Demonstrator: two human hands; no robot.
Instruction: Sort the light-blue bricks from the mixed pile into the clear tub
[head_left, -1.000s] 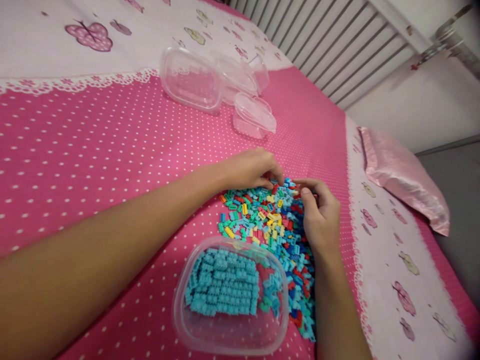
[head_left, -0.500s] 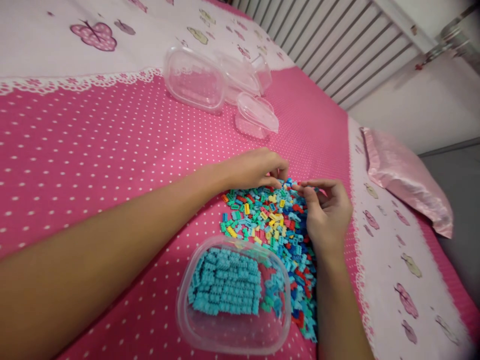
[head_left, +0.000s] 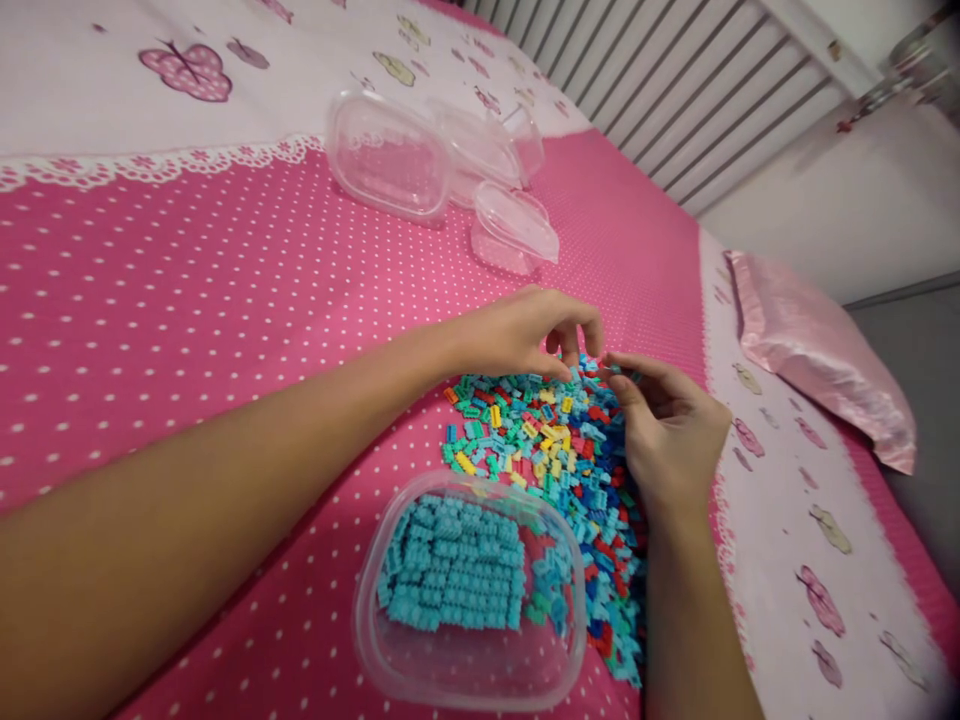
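Observation:
A pile of small toy building bricks point(head_left: 551, 440) in blue, teal, green, yellow and red is spread on the bedcover. Over its far edge, my left hand point(head_left: 529, 330) hovers with bent fingers, thumb and forefinger apart and nothing visible between them. My right hand point(head_left: 671, 420) is at the pile's right side, thumb and forefinger pinched together near the left fingertips. Whatever is in that pinch is too small to make out. Nearer to me stands a clear plastic container point(head_left: 469, 690) holding neatly packed rows of turquoise bricks point(head_left: 454, 565) on its left side.
Behind the pile lie several clear plastic containers and lids point(head_left: 390, 155), with a smaller container point(head_left: 510, 235) in front. A pink satin pillow point(head_left: 821, 355) rests at the right. Beyond the pink dotted bedcover point(head_left: 225, 300) runs a slatted white rail point(head_left: 660, 90).
My left hand has shifted slightly right and its thumb and forefinger have spread apart. My right hand has moved a little to the right, still pinching. The container has stayed in place.

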